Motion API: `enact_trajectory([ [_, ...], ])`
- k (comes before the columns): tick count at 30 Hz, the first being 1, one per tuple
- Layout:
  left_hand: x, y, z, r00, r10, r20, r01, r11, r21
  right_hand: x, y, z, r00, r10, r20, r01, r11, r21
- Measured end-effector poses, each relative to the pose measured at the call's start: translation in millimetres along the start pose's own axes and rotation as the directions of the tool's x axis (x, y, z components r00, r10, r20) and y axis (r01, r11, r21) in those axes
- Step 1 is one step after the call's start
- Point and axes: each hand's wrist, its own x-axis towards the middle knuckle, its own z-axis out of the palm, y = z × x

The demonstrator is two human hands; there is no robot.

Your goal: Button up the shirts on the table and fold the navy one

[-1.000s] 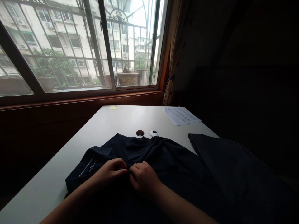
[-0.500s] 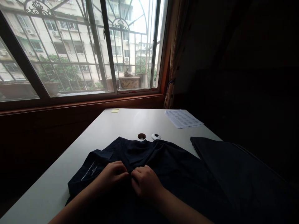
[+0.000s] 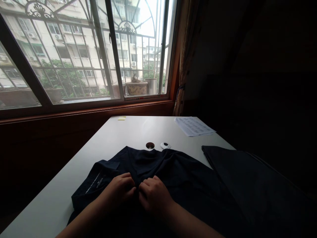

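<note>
A dark navy shirt (image 3: 183, 172) lies spread over the near part of the white table, its collar with light printing turned to the left. My left hand (image 3: 123, 186) is closed on the cloth just right of the collar, fingers bent and thumb pointing right. Close beside it, my right hand (image 3: 155, 193) is also closed, with curled fingers pinching the same fabric. Only a narrow gap separates the two hands. What lies between the fingertips, perhaps an edge of the cloth, is too dark to make out in detail.
Another dark folded cloth (image 3: 228, 165) lies at the right on the white table (image 3: 96, 145). Beyond the shirt are a round cable hole (image 3: 150, 145) and its white cover (image 3: 165, 145). Printed papers (image 3: 194, 126) and a yellow note (image 3: 122, 118) lie near the far edge, below a barred window.
My left hand has shifted slightly, its thumb now bent closer to the fingers. My right hand stays nearly in place, and the shirt has hardly moved.
</note>
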Motion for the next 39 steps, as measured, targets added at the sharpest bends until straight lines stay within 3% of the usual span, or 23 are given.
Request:
enact_trajectory([
  [15,0.9,-4.0,-0.8,0.999,0.027,-0.030,-0.029,0.998,-0.056,-0.2,-2.9,-4.1,1.000,0.009,0.010,-0.010,1.000,0.018],
  [27,-0.9,-3.4,-5.4,0.997,0.070,0.007,-0.068,0.983,-0.172,1.7,-3.2,-4.5,0.999,0.027,0.028,-0.027,1.000,0.011],
  [33,1.0,-4.5,-3.9,0.999,0.039,-0.010,-0.041,0.979,-0.202,2.9,-2.7,-3.1,0.999,0.003,0.038,-0.003,1.000,-0.017],
  [39,2.4,-3.1,-5.4,0.999,-0.002,0.043,0.012,0.972,-0.234,4.3,-2.4,-6.1,0.999,-0.034,0.041,0.036,0.998,-0.044],
])
